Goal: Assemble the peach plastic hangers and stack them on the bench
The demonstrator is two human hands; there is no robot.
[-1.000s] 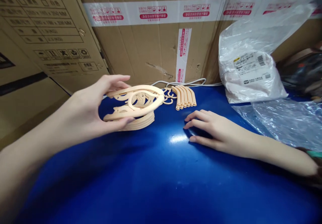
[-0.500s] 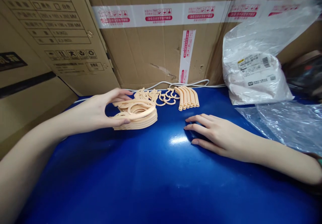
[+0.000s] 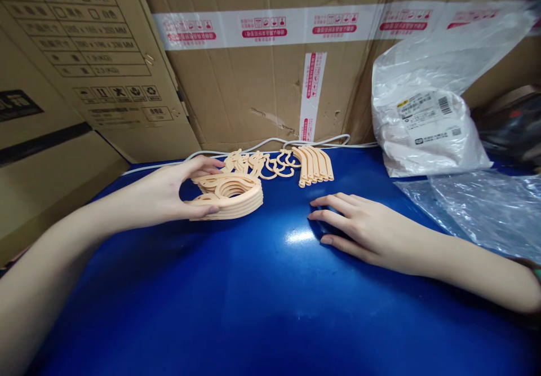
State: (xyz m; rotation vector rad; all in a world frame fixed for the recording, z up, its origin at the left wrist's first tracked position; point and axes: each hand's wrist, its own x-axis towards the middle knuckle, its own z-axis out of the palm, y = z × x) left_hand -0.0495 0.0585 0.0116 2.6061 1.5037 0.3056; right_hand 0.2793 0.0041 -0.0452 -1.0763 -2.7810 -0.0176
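My left hand (image 3: 169, 190) is closed around the left end of a neat stack of beige plastic hanger pieces (image 3: 249, 200), thumb along the near side and fingers at the far side. The pieces are curved, with rounded openings in them. My right hand (image 3: 359, 224) rests on the blue table with its fingers apart, holding nothing. Beyond the hands lie several loose beige hooks (image 3: 276, 168), a cluster of small beige pieces (image 3: 243, 163) and a row of curved beige hanger arms (image 3: 315, 166).
Cardboard boxes (image 3: 245, 88) wall off the back and left of the blue table (image 3: 253, 302). A white cable (image 3: 274, 141) runs along the back. At the right stand a filled plastic bag (image 3: 426, 122) and a flat clear plastic sheet (image 3: 486, 209).
The top piece, which sat slightly raised and askew in my left hand, now lies level on the stack. My right hand has stayed put.
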